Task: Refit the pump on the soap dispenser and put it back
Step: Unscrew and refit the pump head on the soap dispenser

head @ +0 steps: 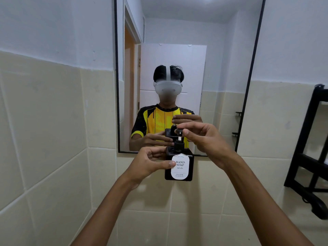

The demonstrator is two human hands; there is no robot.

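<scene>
A square black soap dispenser (184, 167) with a white "HAND SOAP" label is held up in the air in front of the tiled wall, just below the mirror. My left hand (150, 162) grips its body from the left, thumb across the label. The black pump (178, 139) stands on the bottle's neck with a short white stem showing under its head. My right hand (204, 137) comes from the right and pinches the pump head between its fingertips. Whether the pump collar is screwed tight is hidden.
A black-framed mirror (252, 68) hangs on the wall straight ahead and reflects a person, both hands and the bottle. A black metal rack (308, 139) stands at the right edge. Cream tiles cover the lower wall.
</scene>
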